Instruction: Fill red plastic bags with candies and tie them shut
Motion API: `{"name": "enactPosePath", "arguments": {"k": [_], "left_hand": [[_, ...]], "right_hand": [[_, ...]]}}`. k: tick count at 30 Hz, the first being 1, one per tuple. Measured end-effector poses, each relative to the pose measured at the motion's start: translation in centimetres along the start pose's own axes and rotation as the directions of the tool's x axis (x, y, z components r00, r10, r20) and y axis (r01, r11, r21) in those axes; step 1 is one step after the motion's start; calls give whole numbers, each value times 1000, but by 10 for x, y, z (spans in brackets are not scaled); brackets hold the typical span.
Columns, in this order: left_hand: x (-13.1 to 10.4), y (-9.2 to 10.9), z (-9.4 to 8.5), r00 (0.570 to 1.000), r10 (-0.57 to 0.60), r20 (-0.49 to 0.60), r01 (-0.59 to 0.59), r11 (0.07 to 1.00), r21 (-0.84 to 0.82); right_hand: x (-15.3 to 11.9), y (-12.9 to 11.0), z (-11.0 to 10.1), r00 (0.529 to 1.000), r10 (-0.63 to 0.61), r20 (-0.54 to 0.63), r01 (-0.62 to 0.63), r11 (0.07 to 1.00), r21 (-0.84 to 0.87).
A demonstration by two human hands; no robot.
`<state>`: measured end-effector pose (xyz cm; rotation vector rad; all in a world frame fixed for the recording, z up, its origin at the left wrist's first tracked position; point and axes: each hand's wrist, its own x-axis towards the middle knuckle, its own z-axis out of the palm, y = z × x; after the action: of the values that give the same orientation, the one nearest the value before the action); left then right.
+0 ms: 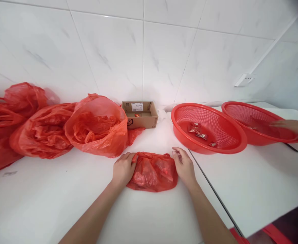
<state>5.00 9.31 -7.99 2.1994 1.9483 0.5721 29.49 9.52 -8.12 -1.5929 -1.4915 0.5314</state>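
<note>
A filled red plastic bag (152, 173) lies on the white table (88, 196) in front of me. My left hand (124, 168) grips its upper left corner, with red plastic between thumb and fingers. At the bag's right side is my right hand (184, 166), its fingers loosely curled and apart, with nothing seen in it. What fills the bag shows only dimly through the plastic.
Large red bags (96, 128) line the back left beside a small cardboard box (144, 120). Two red baskets stand right, the nearer one (230, 135) holding small packets. Another person's hand (289, 126) reaches over the farther basket (261, 134). A seam crosses the table.
</note>
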Motion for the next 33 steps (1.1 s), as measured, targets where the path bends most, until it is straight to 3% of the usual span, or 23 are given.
{"name": "enactPosePath", "arguments": {"k": [3,8,14,23,33], "left_hand": [[0,-1,0,1000,11,-9,-11,1000,-12],[-2,-1,1,999,19,-26,-19,1000,-25],[-3,-1,3,999,18,-41,-19,999,-26],[-1,0,3,999,5,-43,-6,1000,-23],[0,3,-4,999,-27,44,26,999,24]], "right_hand": [[3,6,-2,994,54,96,-44,994,-98],[-1,1,5,978,53,202,-23,988,-150],[2,-3,-2,945,23,326,41,981,-189],[-5,-2,-8,948,32,317,58,961,-271],[7,21,-12,993,71,95,-39,952,-303]]}}
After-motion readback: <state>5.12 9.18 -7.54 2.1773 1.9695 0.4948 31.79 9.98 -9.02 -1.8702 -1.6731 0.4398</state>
